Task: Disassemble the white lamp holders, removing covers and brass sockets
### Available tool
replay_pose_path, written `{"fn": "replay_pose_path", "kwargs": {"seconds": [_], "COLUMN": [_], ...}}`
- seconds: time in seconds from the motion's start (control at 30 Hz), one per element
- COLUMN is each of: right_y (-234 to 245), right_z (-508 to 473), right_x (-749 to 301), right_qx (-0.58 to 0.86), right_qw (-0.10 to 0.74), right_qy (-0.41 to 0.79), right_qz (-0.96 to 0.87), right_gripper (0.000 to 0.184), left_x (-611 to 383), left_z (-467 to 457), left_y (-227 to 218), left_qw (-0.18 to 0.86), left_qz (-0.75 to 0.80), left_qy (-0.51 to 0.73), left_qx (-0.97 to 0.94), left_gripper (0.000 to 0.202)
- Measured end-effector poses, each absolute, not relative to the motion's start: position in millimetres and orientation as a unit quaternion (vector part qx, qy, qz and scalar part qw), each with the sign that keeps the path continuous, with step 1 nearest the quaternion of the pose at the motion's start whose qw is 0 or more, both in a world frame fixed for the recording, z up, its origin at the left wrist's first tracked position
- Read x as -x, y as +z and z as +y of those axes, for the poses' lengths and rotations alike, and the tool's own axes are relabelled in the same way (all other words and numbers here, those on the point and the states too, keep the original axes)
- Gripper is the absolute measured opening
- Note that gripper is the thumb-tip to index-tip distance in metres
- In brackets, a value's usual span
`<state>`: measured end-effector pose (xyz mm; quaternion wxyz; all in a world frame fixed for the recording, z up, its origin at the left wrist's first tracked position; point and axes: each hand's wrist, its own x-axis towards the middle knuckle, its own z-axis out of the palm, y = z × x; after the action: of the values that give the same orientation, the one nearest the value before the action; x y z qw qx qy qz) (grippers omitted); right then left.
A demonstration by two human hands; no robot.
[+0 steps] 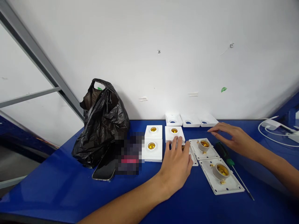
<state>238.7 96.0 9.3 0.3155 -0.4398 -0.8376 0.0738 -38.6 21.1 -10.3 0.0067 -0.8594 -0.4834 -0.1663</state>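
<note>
My left hand lay flat and unclenched over a white square plastic lamp-socket plate. My right hand hovered open, empty, just beside the green-handled screwdriver. I judged a careless wrist could send that screwdriver rolling off the blue table.

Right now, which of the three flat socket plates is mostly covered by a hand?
The leftmost plate, mostly hidden under the left hand. The middle plate and the nearest plate lie uncovered, their brass sockets in full view.

Bright even light, wide-angle edge distortion
</note>
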Motion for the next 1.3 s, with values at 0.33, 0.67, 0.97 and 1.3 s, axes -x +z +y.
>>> {"fn": "replay_pose_path", "kwargs": {"seconds": [0.33, 0.67, 0.97, 1.3], "right_y": [17.1, 5.2, 2.8, 1.1], "right_z": [78.4, 75.0, 73.2, 75.4], "right_x": [-221.5, -206.1, -206.2, -202.5], "right_qx": [0.436, 0.391, 0.373, 0.376], "right_qw": [0.305, 0.286, 0.245, 0.283], "right_qy": [0.131, 0.151, 0.168, 0.183], "right_qz": [-0.837, -0.862, -0.879, -0.863], "right_gripper": [0.029, 0.027, 0.031, 0.026], "left_x": [40.1, 41.0, 41.6, 44.0], "left_z": [23.7, 25.2, 26.8, 32.7], "left_y": [-8.6, -4.5, -5.8, -15.6], "left_qw": [-0.032, -0.040, -0.048, -0.105], "left_qz": [-0.458, -0.439, -0.440, -0.428], "left_qy": [-0.181, -0.180, -0.209, -0.264], "left_qx": [0.870, 0.879, 0.872, 0.858], "left_gripper": [0.041, 0.039, 0.045, 0.048]}}
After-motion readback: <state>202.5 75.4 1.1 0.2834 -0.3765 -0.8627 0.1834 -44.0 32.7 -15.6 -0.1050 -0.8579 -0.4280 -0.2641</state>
